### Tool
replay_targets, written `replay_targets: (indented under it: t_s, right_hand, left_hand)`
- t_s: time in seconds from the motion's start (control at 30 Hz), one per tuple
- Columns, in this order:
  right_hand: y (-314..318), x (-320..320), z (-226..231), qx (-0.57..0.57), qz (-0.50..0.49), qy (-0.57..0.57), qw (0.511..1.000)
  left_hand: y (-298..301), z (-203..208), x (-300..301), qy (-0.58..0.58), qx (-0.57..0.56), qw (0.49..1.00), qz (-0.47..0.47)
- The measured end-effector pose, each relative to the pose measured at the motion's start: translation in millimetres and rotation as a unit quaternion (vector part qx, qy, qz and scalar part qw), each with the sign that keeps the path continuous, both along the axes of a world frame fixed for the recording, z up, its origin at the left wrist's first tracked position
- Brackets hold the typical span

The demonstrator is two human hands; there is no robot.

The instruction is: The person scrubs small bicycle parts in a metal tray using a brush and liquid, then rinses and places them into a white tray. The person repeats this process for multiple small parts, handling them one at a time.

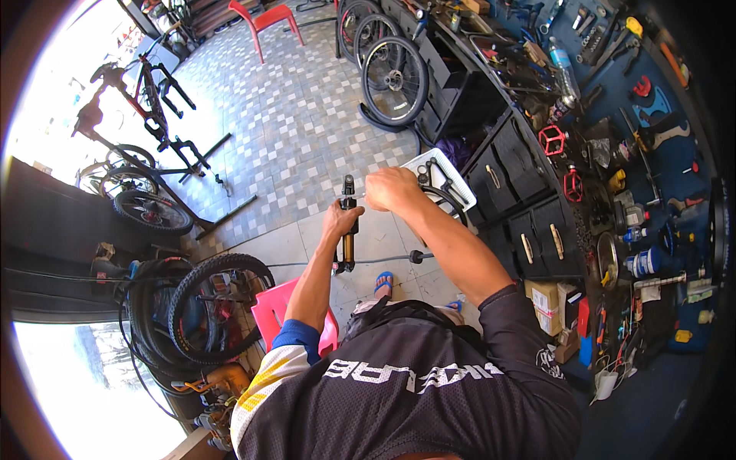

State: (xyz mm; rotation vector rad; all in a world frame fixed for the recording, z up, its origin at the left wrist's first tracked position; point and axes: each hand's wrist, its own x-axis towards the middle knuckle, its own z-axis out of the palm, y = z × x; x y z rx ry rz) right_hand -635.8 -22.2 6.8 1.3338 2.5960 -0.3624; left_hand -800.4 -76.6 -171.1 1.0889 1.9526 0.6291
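Note:
A bicycle rear shock (349, 249), with a black upper body and a gold-coloured lower part, stands roughly upright in front of me. My left hand (338, 222) is wrapped round it just under its top eyelet. Beside that top end, my right hand (392, 188) is closed in a fist, its knuckles upward. Something thin seems to reach from the right fist to the shock, but the fingers hide what it is. To the right of the fist, a white plastic basket (462, 192) holds dark bicycle parts.
A pink plastic stool (270, 313) stands at my left, near a pile of bicycle tyres (188, 307). Bike frames hang on a repair stand (172, 201) at the far left. Black drawers (491, 172) and a tool wall (667, 161) line the right side. A red chair (264, 19) stands far ahead.

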Motion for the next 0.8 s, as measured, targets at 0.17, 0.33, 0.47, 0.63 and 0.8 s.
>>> replay_targets:
  t_s: [0.17,0.33,0.47,0.63,0.8]
  right_hand:
    - [-9,6,0,0.012,0.005,0.026,1.000]
    - [-14,3,-2,0.041,-0.008,0.031,0.999]
    - [-16,0,-4,0.047,-0.014,0.041,0.998]
    - [-15,-7,-2,0.027,0.002,0.033,0.999]
    - [-19,-15,-2,0.023,-0.010,0.020,0.999]
  left_hand:
    - [2,-8,-1,-0.020,0.022,0.999,0.027]
    - [6,-4,-2,-0.004,0.008,1.000,0.013]
    - [6,-2,-7,-0.015,-0.007,1.000,0.007]
    - [3,7,-8,0.023,-0.015,1.000,-0.004]
    - [-3,17,-1,0.124,-0.019,0.992,-0.028]
